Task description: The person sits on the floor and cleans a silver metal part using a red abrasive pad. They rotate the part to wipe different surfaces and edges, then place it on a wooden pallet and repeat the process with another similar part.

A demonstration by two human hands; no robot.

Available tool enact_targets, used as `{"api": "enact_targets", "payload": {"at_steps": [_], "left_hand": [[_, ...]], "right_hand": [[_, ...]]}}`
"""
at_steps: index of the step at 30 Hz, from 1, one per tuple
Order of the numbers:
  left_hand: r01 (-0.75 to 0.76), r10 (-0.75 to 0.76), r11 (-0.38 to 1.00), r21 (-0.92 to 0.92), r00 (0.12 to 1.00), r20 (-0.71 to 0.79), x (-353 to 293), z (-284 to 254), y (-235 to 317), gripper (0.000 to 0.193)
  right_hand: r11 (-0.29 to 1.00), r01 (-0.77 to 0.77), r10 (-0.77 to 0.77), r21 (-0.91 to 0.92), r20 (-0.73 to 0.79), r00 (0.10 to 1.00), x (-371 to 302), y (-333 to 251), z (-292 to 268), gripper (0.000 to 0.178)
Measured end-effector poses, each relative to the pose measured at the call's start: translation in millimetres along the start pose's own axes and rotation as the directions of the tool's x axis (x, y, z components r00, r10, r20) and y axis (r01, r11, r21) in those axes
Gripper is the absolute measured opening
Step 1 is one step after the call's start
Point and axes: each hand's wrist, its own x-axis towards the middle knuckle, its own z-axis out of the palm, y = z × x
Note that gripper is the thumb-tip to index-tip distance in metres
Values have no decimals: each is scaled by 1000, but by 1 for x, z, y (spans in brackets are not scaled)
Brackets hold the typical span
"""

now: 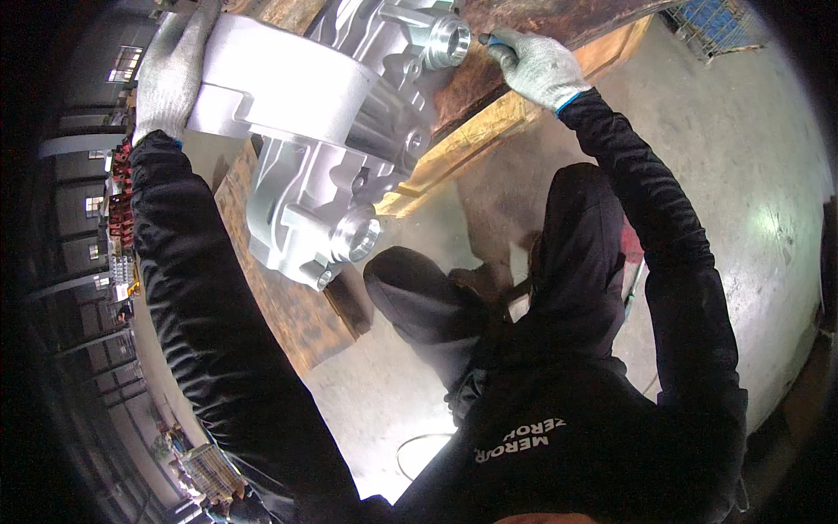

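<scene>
Bulky silver cast-metal housing (292, 79) on a brown wooden bench (292, 314); the grey-white-gloved left hand (170, 79) lies at its left edge, finger closure impossible to tell, while the likewise gloved right hand (537, 70) pinches a small blue-and-dark tool (495, 39) beside the upper ring-shaped metal port (449, 42); presumably heavy, rigid and slippery, the housing is best held two-handed by its broad outer walls

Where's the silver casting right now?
In the head view, the silver casting sits upper left of centre, between the left hand at its left edge and the right hand off its upper right end.
</scene>
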Motion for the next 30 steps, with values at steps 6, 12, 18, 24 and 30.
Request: {"api": "enact_targets", "payload": {"at_steps": [6,12,18,24,30], "left_hand": [[3,-2,1000,12,1000,-28,0,-1,3,57],[-27,27,1000,10,1000,-8,1,-3,4,58],[-64,68,996,70,996,-60,16,2,-24,62],[-10,23,993,122,994,-109,14,4,-22,65],[-168,176,984,66,975,-139,6,4,-22,62]], "right_hand": [[992,-99,90,83,114,989,-24,-32,3,30],[992,-104,89,74,182,979,-31,-66,-13,32],[993,-49,76,-104,272,959,-4,-95,-50,33],[988,97,-52,-118,336,940,46,-87,-89,34],[997,74,-64,-10,379,923,77,-65,-111,40]]}}
